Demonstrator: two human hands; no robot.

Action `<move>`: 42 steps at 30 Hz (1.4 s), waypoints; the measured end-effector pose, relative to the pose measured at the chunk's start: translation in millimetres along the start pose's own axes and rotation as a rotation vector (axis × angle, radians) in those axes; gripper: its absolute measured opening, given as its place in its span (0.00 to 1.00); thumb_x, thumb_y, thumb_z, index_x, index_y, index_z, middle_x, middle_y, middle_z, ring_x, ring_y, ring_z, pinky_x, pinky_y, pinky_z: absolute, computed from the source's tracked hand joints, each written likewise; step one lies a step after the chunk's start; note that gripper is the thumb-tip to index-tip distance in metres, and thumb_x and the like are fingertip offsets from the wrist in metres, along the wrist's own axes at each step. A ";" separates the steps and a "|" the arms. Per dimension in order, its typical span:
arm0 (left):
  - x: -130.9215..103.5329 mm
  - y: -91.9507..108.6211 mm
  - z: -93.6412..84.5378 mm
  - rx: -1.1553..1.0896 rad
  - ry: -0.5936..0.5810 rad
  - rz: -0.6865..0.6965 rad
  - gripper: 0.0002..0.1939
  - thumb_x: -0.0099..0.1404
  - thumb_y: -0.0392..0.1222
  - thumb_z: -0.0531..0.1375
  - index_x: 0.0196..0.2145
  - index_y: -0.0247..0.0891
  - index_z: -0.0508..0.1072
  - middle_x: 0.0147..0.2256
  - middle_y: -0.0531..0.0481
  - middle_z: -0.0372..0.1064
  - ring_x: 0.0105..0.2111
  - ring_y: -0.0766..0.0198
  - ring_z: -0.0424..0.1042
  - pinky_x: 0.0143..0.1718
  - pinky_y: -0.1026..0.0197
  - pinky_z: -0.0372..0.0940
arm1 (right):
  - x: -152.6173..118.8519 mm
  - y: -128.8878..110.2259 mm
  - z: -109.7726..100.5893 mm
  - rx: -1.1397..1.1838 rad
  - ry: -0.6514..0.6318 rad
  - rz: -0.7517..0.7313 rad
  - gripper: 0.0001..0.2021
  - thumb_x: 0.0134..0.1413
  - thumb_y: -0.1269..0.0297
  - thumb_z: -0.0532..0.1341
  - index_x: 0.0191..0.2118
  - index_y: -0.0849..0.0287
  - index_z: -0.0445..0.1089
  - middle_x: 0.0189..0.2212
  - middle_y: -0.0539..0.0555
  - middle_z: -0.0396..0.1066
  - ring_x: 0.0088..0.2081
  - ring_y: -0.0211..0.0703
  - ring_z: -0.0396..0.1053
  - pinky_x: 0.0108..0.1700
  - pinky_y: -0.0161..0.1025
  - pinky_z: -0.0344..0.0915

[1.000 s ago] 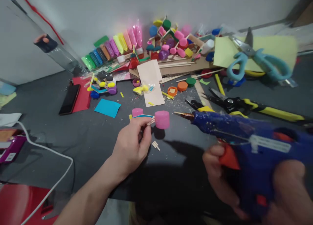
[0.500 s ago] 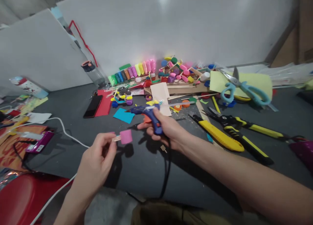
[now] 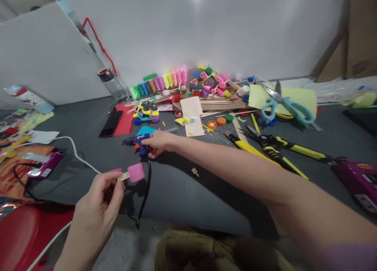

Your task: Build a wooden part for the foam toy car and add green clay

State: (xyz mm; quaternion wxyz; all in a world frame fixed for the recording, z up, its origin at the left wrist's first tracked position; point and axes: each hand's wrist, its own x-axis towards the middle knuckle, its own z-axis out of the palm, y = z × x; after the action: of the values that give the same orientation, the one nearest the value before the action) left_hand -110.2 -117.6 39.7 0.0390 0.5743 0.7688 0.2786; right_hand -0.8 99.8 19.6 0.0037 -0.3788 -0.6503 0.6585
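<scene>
My left hand [image 3: 101, 196] is closed in a pinch on thin wooden sticks [image 3: 124, 176] with a pink bottle cap [image 3: 136, 173] at their outer end. A second pink piece shows partly behind my fingers. My right hand [image 3: 159, 143] reaches across to the left, its fingers closed at the handle of a blue glue gun [image 3: 143, 144] with an orange trigger. The gun is low at the table, its nozzle pointing left by a blue paper square [image 3: 145, 130]. Its black cord [image 3: 146, 188] runs toward the table's front edge.
A small wooden piece [image 3: 194, 171] lies below my right forearm. Pliers [image 3: 272, 147], a yellow utility knife [image 3: 250, 148] and scissors [image 3: 284, 102] are at the right. Behind stand coloured clay packs [image 3: 160, 83] and piled caps. A phone [image 3: 111, 123] and bottle [image 3: 112, 84] are left.
My right hand has carried the glue gun left and lowered it toward the table. My left hand, still pinching the sticks with the pink cap, appears slightly lower and further left.
</scene>
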 end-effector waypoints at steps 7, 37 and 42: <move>10.2 47.1 30.1 -0.079 -0.157 0.236 0.06 0.71 0.41 0.55 0.43 0.41 0.70 0.34 0.51 0.77 0.29 0.64 0.78 0.29 0.64 0.68 | -107.4 50.7 -54.5 -0.700 0.297 -0.059 0.08 0.61 0.61 0.65 0.36 0.62 0.75 0.39 0.59 0.77 0.46 0.51 0.74 0.47 0.45 0.67; 26.0 111.4 105.2 0.189 -0.278 0.574 0.09 0.71 0.34 0.55 0.48 0.39 0.68 0.34 0.52 0.78 0.27 0.63 0.78 0.27 0.62 0.64 | -172.2 126.7 -55.2 0.067 0.422 -0.263 0.06 0.55 0.62 0.63 0.31 0.58 0.73 0.21 0.47 0.70 0.23 0.35 0.64 0.24 0.32 0.58; 19.4 110.3 101.5 0.218 -0.279 0.631 0.19 0.72 0.40 0.57 0.59 0.37 0.64 0.39 0.50 0.81 0.32 0.61 0.81 0.29 0.61 0.67 | -169.1 135.1 -53.4 0.114 0.460 -0.182 0.08 0.53 0.60 0.64 0.30 0.58 0.75 0.20 0.47 0.66 0.22 0.35 0.59 0.21 0.33 0.52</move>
State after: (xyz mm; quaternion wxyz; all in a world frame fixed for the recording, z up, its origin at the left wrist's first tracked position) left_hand 16.8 -40.7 11.5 -0.0058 0.8166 0.5662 0.1123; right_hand 212.6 40.5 -5.8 0.2323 -0.4578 -0.6256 0.5875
